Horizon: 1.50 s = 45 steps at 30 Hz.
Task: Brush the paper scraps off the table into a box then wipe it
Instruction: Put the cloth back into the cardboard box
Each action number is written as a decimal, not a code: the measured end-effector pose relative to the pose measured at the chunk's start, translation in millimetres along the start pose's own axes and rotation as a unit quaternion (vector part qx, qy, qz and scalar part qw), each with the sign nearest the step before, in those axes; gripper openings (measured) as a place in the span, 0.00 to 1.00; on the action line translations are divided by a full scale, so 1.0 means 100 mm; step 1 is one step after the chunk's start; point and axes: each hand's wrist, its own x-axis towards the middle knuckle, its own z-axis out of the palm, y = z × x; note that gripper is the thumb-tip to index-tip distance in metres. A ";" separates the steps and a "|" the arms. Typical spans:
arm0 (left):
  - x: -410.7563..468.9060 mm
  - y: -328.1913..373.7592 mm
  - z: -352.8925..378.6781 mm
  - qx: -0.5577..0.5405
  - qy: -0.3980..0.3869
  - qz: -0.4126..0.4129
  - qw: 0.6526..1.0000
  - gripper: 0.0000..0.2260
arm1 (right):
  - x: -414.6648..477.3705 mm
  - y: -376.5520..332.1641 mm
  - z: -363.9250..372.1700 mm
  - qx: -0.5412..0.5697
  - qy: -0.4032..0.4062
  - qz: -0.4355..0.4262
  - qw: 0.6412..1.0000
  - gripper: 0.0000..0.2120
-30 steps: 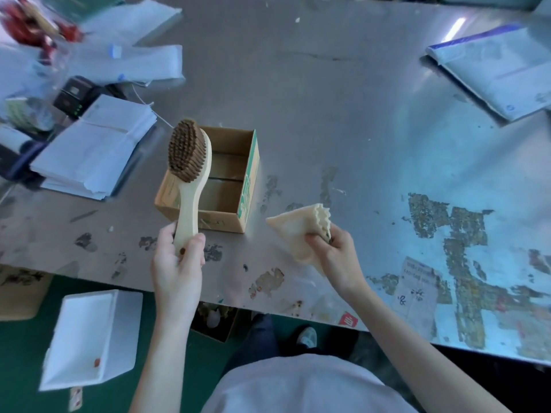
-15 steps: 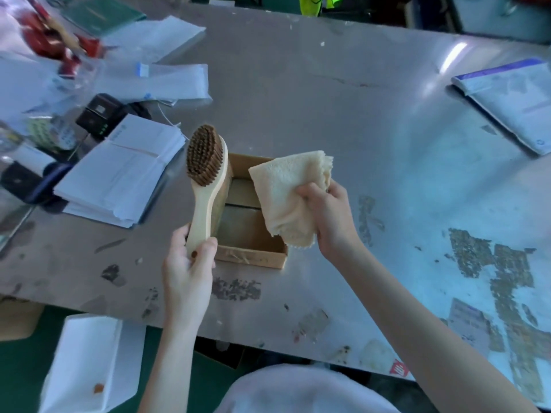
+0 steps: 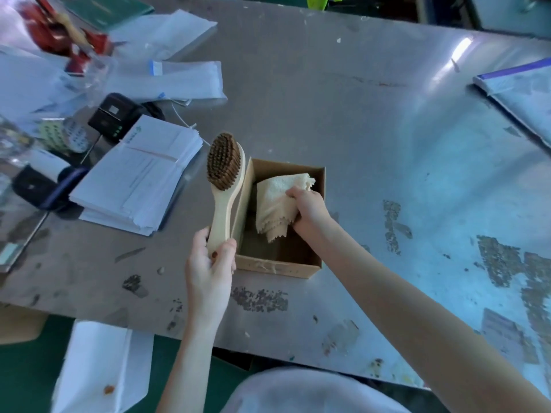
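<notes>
The cardboard box (image 3: 278, 263) sat open on the metal table (image 3: 343, 108), and the right hand (image 3: 308, 208) reached into it with fingers pinched shut on a cream cloth (image 3: 275, 204) that hung down inside the box. Just left of the box, the left hand (image 3: 210, 271) was wrapped tight round the handle of a wooden brush (image 3: 225, 186), held upright with its brown bristles facing the camera. Farther left of the box lay a stack of white papers (image 3: 140, 177).
</notes>
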 end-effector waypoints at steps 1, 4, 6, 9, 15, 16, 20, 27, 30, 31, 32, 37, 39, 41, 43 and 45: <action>0.00 -0.01 0.01 -0.011 -0.006 -0.002 1.000 0.07 | 0.03 0.01 0.00 0.007 0.001 0.007 1.000 0.12; -0.02 -0.02 0.03 -0.023 -0.016 -0.005 1.000 0.08 | 0.10 0.06 -0.02 0.021 0.005 0.002 1.000 0.15; -0.02 -0.04 0.06 -0.017 -0.018 -0.005 1.000 0.09 | 0.13 0.09 -0.01 0.011 0.019 -0.009 1.000 0.15; -0.03 -0.10 0.08 -0.004 -0.030 -0.017 0.999 0.10 | 0.14 0.14 0.01 -0.041 0.066 -0.025 0.997 0.15; -0.12 -0.19 0.13 0.006 -0.042 -0.034 0.999 0.09 | -0.05 0.12 -0.16 -0.170 0.059 -0.149 0.972 0.30; -0.13 -0.20 0.14 0.006 -0.040 -0.035 0.999 0.09 | -0.09 0.11 -0.20 -0.191 0.048 -0.172 0.965 0.32; -0.15 -0.21 0.19 0.003 -0.033 -0.038 0.999 0.09 | -0.26 0.12 -0.31 -0.300 0.010 -0.263 0.917 0.31; -0.16 -0.24 0.23 0.003 -0.024 -0.043 0.999 0.09 | -0.36 0.10 -0.35 -0.448 -0.035 -0.347 0.823 0.28; -0.17 -0.24 0.24 0.005 -0.017 -0.043 0.999 0.09 | -0.21 0.15 -0.26 -0.594 -0.127 -0.277 0.745 0.27; -0.17 -0.23 0.25 0.007 -0.017 -0.043 0.999 0.10 | -0.15 0.18 -0.23 -0.648 -0.153 -0.239 0.707 0.28; -0.18 -0.23 0.24 0.012 -0.018 -0.042 0.999 0.10 | -0.08 0.23 -0.19 -0.697 -0.173 -0.201 0.666 0.30; -0.18 -0.23 0.23 0.038 -0.021 -0.033 0.998 0.11 | 0.13 0.38 -0.13 -0.808 -0.199 -0.125 0.540 0.34; -0.18 -0.23 0.22 0.043 -0.027 -0.033 0.998 0.11 | 0.18 0.35 -0.12 -0.818 -0.183 -0.141 0.527 0.34; -0.21 -0.22 0.21 0.049 -0.028 -0.028 0.998 0.11 | 0.24 0.32 -0.11 -0.819 -0.170 -0.160 0.524 0.34; -0.22 -0.19 0.21 0.062 -0.026 -0.019 0.998 0.12 | 0.27 0.31 -0.11 -0.809 -0.156 -0.177 0.538 0.33; -0.23 -0.17 0.21 0.070 -0.024 -0.018 0.997 0.12 | 0.26 0.31 -0.11 -0.794 -0.144 -0.188 0.560 0.33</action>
